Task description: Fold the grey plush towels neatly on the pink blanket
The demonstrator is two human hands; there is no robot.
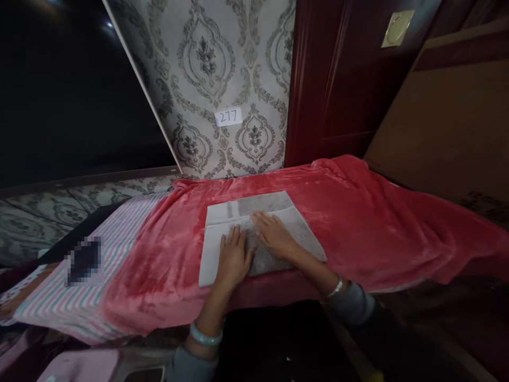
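Note:
A folded grey-and-white cloth (294,233) lies flat on a red plush blanket (366,223). It has a pale band down its left side and a crease across its upper part; it could be a towel. My left hand (234,255) rests flat on the cloth's left half, fingers stretched away from me. Higher up, my right hand (275,233) lies on the middle of the cloth, close to the crease, with its fingers extended to the upper left. Neither hand grips anything.
A striped cloth (135,223) lies left of the blanket, with a pixelated dark patch on it. A large black screen (79,95) stands behind. At the right leans a big cardboard box (453,122). A pink object (83,366) sits low on the left.

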